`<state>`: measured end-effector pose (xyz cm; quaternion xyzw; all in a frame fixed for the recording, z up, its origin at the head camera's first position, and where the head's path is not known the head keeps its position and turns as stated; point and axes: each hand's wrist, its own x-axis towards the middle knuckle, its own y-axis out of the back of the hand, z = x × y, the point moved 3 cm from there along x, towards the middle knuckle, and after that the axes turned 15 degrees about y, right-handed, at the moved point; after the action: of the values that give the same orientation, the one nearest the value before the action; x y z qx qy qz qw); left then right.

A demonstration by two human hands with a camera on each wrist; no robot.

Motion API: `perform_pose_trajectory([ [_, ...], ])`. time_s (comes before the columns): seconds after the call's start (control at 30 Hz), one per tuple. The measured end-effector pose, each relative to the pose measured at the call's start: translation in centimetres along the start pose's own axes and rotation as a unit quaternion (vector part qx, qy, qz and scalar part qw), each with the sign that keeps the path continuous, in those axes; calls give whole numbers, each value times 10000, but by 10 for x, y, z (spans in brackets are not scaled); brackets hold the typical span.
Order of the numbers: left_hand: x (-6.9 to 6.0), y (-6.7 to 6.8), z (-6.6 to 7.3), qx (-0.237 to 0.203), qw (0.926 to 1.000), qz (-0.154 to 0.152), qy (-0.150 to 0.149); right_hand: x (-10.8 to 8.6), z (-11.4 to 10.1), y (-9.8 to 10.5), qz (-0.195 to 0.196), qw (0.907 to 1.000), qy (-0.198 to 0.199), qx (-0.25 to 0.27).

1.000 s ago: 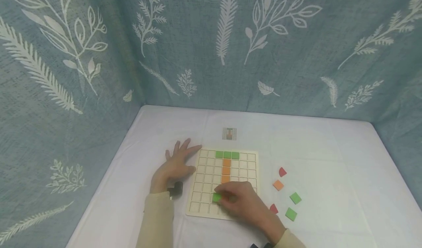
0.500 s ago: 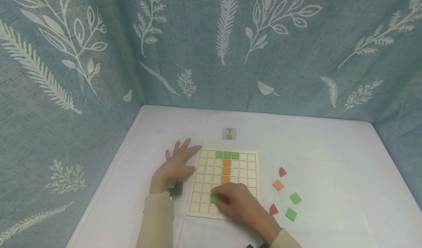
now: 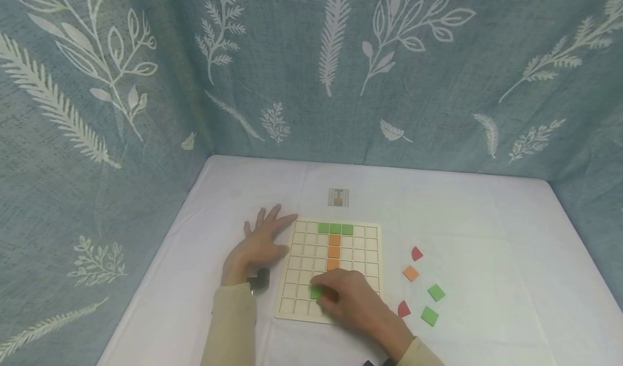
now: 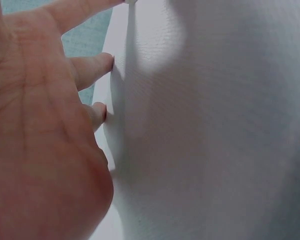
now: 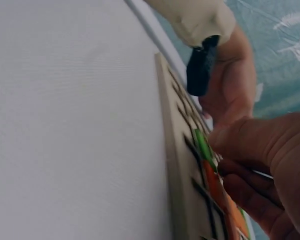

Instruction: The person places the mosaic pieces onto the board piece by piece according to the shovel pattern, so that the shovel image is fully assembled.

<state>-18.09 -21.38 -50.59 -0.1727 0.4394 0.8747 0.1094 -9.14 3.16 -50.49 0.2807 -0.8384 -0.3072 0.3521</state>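
A pale wooden grid board (image 3: 299,258) lies on the white table. Its top row carries green square tiles (image 3: 336,228), with a column of orange tiles (image 3: 334,251) beneath the middle one. My right hand (image 3: 352,298) is over the lower part of the board, thumb and forefinger pinching a green tile (image 3: 316,292) at a cell. In the right wrist view, that green tile (image 5: 203,147) sits beside orange ones (image 5: 213,185) on the board. My left hand (image 3: 260,247) spreads its fingers at the board's left edge, index fingertip and thumb touching it. The right hand hides several cells.
To the right of the board lie two red quarter-round pieces (image 3: 404,309), an orange tile (image 3: 411,273) and two green tiles (image 3: 430,316). A small pattern card (image 3: 338,197) lies behind the board. A blue leaf-print curtain (image 3: 292,74) hangs behind the table.
My right hand has shifted slightly left with the green tile, then stayed almost still over the same cell. The left hand has not moved.
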Motion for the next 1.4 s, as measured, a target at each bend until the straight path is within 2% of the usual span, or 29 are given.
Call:
perform_pose_trajectory([
  [0.1,1,-1,0,34,10000,-14,25,-3,3,8,205,9994,-8,280],
  [0.23,1,-1,1,21,10000,-29,36,-10,7,30,570,9969,-140,532],
  [0.47,0,-1,3,-27,10000,-24,92,-42,17,73,1192,9921,-260,276],
  [0.67,0,-1,2,-7,10000,-16,79,-78,20,103,1522,9863,-629,1],
  [0.97,0,-1,1,10,10000,29,39,-122,32,134,1586,9817,-919,-525],
  [1.13,0,-1,1,-15,10000,18,42,-138,42,149,1547,9791,-1140,-670],
  [1.4,-2,1,3,-67,10000,-19,52,-154,60,152,1051,9796,-1652,-453],
])
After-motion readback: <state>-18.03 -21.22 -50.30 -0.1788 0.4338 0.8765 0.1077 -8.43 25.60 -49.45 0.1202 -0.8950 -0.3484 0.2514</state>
